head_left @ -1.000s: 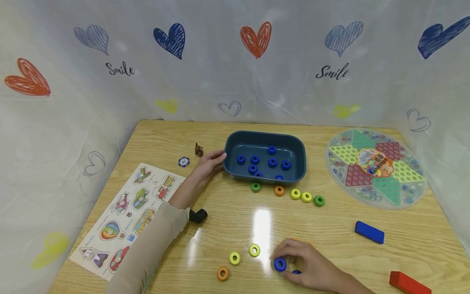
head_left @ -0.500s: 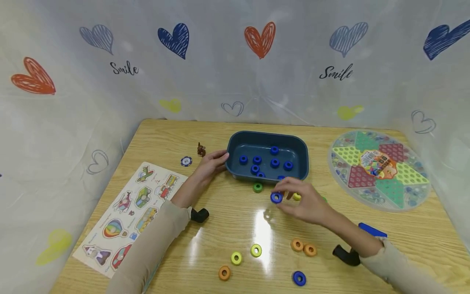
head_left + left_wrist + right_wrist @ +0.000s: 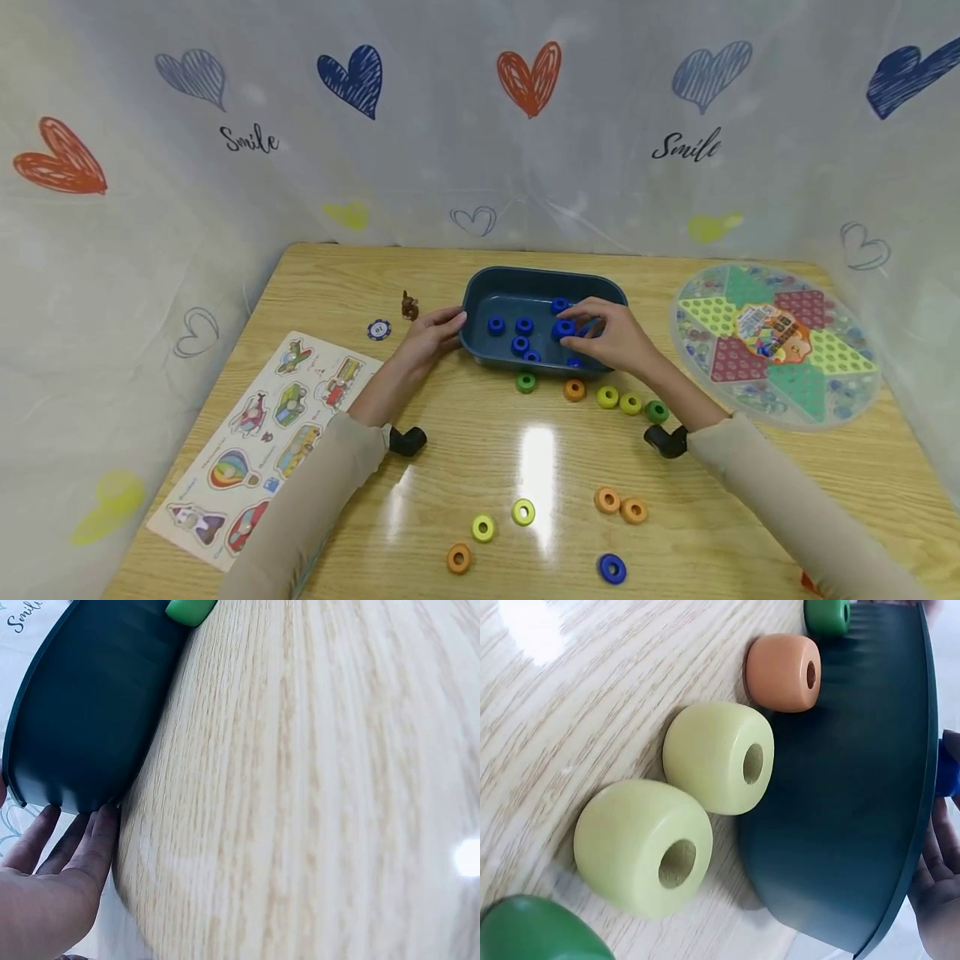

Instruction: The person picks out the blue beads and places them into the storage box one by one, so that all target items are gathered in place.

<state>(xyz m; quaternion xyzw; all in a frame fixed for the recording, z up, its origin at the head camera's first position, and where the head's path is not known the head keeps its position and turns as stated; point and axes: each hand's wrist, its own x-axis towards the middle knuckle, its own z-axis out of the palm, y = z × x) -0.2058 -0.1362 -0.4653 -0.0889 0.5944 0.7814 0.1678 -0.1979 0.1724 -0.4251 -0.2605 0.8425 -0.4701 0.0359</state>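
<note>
My left hand (image 3: 429,343) holds the left end of a dark blue-green plastic tray (image 3: 468,354); its fingertips press the outer wall (image 3: 82,712), with the thumb at the rim. Over the tray's right half, my right hand (image 3: 611,333) pinches a blue bead (image 3: 564,330) between thumb and fingers. Several blue beads (image 3: 496,325) lie inside the tray, some partly hidden by the hand or the near wall. From the right wrist, the held bead (image 3: 946,769) shows only in part beyond the rim. One more blue bead (image 3: 612,569) lies on the table near the front.
Along the tray's near side lie green (image 3: 527,382), orange (image 3: 574,390) and yellow beads (image 3: 607,397). Nearer are more yellow (image 3: 483,527) and orange beads (image 3: 608,500). A puzzle board (image 3: 225,467), poker chip (image 3: 378,330) and brown figurine (image 3: 409,305) lie left; a Chinese checkers board (image 3: 772,342) lies right.
My right hand has picked up a blue bead near the table's front and carried it forward and up into the tray. My left hand stays at the tray's end.
</note>
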